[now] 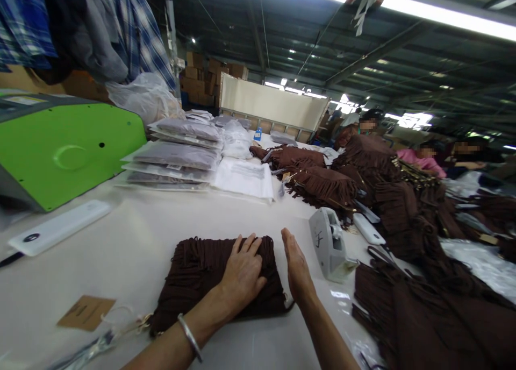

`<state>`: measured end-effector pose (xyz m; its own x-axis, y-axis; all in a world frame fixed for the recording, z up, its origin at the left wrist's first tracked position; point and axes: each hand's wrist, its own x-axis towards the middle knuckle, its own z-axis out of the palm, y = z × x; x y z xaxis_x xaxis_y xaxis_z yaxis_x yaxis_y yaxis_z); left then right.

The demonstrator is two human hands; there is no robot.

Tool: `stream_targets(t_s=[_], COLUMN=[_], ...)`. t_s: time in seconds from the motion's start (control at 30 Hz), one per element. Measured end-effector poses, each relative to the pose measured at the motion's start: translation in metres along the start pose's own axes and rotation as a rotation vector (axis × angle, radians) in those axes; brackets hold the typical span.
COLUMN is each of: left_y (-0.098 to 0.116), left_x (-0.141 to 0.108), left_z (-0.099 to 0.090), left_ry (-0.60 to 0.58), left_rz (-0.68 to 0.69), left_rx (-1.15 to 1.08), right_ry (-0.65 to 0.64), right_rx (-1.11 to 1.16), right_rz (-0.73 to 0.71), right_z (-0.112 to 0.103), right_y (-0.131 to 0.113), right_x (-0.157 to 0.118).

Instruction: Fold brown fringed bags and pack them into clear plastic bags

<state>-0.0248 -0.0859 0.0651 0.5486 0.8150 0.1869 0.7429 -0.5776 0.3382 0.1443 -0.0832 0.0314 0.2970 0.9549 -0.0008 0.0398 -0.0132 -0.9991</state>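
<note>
One fringed bag [193, 270] beneath the left hand [244, 270].

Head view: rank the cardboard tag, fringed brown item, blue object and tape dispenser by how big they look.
Fringed brown item, partly covered by the left hand
Tape dispenser
Cardboard tag
Blue object, farther away, so its real size is unsure

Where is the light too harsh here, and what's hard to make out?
In the head view, the ceiling lights wash out to white; also there, a small glare patch shines near the tape dispenser; the same head view leaves the brown bag very dark under the left hand, and distant people partly pixelated.
</note>
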Motion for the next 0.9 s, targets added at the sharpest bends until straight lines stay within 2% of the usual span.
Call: stream_targets(t_s=[0.17, 0.3, 0.4, 0.47, 0.53, 0.63, 0.77, 0.9], left_y=[-0.001, -0.003, 0.000, 0.005, 0.010, 0.016, 0.016, 0.011], left_x=[0.004, 0.007, -0.002, -0.013, -0.023, -0.032, -0.029, -0.024], left_z=[0.002, -0.001, -0.008, -0.012, -0.014, -0.011, -0.011, -0.016], left_ry=[-0.008, 0.073, 0.137, 0.090, -0.012, -0.115, -0.156, -0.155], left_rz=[0.011, 0.046, 0.100, 0.122, 0.111, 0.061, 0.003, -0.043], left_rx=[0.058, 0.139, 0.111, 0.036, -0.008, 0.059, 0.089, 0.013], right_ry=[-0.034, -0.070, -0.080, -0.081, -0.078, -0.063, -0.015, 0.037], right_rx=[0.037, 0.063, 0.088, 0.107, 0.124, 0.128, 0.035, -0.152], right_rz=[0.011, 0.010, 0.009, 0.012, 0.020, 0.023, -0.034, -0.185], right_z=[-0.005, -0.004, -0.004, -0.007, -0.010, -0.014, -0.021, -0.037], right_y=[0.006, 0.010, 0.012, 0.012, 0.010, 0.004, -0.011, -0.021], right_x=[0.003, 0.005, 0.005, 0.004, 0.002, -0.002, -0.014, -0.039])
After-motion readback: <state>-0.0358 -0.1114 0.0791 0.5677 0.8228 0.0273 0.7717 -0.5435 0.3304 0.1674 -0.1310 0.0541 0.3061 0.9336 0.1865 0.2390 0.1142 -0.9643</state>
